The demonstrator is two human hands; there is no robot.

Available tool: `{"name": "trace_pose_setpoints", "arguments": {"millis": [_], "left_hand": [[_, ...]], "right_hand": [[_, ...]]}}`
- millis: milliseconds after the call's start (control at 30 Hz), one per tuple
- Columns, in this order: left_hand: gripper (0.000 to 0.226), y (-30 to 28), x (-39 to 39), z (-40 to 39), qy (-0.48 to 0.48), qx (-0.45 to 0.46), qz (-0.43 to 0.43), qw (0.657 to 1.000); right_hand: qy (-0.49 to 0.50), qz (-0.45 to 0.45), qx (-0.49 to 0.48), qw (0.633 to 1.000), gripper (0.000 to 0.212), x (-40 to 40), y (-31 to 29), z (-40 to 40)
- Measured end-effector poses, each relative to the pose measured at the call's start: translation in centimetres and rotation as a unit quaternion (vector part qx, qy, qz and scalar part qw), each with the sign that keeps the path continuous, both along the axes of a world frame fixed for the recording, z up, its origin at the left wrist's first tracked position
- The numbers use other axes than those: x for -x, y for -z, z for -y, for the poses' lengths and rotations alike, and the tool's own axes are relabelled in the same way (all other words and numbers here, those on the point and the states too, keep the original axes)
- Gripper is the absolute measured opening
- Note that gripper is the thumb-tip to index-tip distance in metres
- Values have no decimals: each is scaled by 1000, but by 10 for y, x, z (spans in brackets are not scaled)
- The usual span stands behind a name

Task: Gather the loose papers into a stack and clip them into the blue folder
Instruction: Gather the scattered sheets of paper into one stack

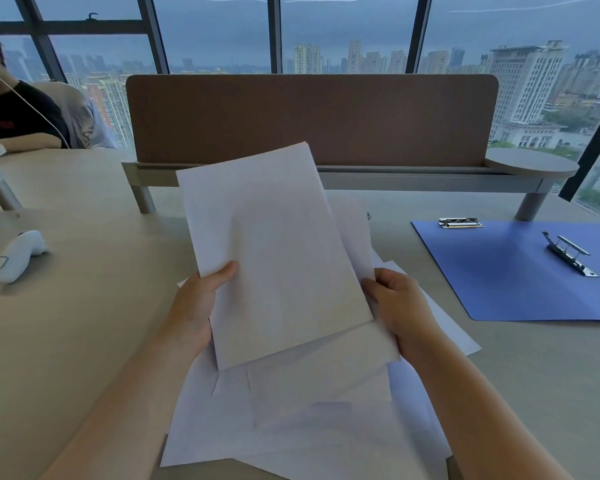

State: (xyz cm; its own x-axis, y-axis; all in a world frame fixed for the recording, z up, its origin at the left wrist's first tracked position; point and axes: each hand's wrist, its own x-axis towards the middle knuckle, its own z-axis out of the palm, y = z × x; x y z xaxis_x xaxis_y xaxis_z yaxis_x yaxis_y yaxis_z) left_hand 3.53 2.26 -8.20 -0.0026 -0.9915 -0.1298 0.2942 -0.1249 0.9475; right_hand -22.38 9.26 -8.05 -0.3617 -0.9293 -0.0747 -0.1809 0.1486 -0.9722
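I hold a stack of white papers point(274, 244) tilted up above the desk. My left hand point(196, 303) grips its left edge with the thumb on top. My right hand point(400, 310) clasps the right edge, along with a few lower sheets. More loose papers point(309, 431) lie spread on the desk under my forearms. The blue folder point(520, 282) lies open at the right, with a metal clip point(568, 252) near its middle and a second clip point(459, 222) at its top left corner.
A brown divider panel point(312, 119) on a grey shelf stands across the back of the beige desk point(84, 306). A white controller point(20, 254) lies at the left. Another person point(18, 112) sits at the far left. Windows show a city behind.
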Motion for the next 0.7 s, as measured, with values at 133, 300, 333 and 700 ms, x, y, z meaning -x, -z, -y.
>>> {"name": "trace_pose_setpoints", "arguments": {"millis": [133, 300, 333, 700], "left_hand": [[29, 0, 1, 0, 13, -10, -4, 1000], [26, -3, 3, -6, 38, 11, -1, 999], [26, -4, 4, -7, 37, 24, 5, 999], [27, -49, 24, -23, -87, 315, 145, 934]], "right_hand": [[16, 14, 34, 999, 19, 1, 0, 0], [-13, 53, 77, 996, 21, -4, -2, 0], [-24, 54, 86, 994, 22, -5, -2, -1], [-82, -52, 209, 973, 15, -12, -30, 0]]}}
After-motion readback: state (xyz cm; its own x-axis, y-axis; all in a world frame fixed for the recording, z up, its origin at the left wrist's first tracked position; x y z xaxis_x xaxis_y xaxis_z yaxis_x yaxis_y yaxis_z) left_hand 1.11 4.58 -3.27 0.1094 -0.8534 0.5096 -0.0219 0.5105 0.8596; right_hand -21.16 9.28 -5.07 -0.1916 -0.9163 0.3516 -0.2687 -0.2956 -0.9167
